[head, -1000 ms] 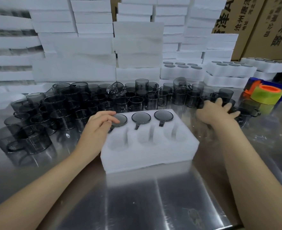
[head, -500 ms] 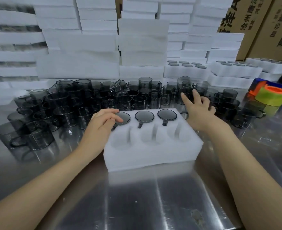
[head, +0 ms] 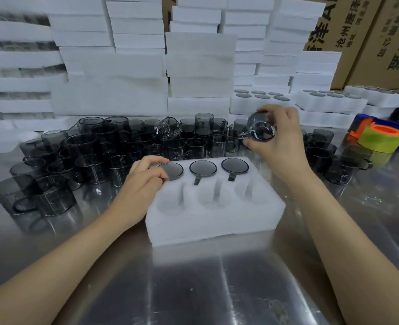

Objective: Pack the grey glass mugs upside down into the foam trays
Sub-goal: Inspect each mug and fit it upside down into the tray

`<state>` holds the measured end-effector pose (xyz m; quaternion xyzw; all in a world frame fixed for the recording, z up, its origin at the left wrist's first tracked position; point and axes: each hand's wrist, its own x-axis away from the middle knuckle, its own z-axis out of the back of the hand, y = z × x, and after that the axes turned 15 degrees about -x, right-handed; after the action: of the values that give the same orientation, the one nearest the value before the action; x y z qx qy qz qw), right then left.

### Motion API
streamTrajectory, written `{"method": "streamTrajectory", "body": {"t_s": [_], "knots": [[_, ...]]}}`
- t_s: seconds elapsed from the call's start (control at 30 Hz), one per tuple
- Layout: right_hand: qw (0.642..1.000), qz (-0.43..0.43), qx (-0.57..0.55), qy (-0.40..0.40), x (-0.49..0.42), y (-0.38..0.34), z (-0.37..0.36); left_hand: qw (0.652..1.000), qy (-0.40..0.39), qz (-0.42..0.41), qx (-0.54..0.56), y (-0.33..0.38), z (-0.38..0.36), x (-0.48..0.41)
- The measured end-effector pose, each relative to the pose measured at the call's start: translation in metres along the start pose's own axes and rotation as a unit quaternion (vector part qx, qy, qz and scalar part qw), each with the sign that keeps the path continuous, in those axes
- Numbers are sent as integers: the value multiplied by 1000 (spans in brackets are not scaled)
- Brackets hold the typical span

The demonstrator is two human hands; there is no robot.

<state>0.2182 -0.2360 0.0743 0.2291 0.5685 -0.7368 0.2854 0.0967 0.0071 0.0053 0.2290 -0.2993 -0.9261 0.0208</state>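
gripping one tilted mug (head: pixel 260 129) in curled fingers above the loose mugs (head: pixel 123 146) behind the foam tray (head: pixel 217 221), right hand (head: pixel 280 141) may let slick glass slip or clip a neighbour while inverting; left hand (head: pixel 142 181) pinches the base of the far-left packed mug (head: pixel 173 170).

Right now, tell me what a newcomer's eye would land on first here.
The right hand holds a grey glass mug tilted above a crowd of loose mugs on the steel table. In front, a white foam tray carries three upturned mugs in its far row, the left hand gripping the leftmost one. Stacked foam trays wall the back.
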Motion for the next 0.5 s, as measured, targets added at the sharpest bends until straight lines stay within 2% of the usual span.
{"method": "streamTrajectory", "body": {"t_s": [0.07, 0.23, 0.33, 0.5], "knots": [[996, 43, -77, -12, 7, -17, -7, 998, 26, -5, -55, -2, 1, -3], [967, 195, -141, -87, 25, -38, -33, 994, 60, 5, -87, 0, 2, -5], [957, 202, -170, -118, 34, -34, -45, 997, 58, 12, -54, 1, 1, -3], [963, 165, -173, -122, 36, -30, -47, 995, -73, 12, 68, -2, 8, 1]]}}
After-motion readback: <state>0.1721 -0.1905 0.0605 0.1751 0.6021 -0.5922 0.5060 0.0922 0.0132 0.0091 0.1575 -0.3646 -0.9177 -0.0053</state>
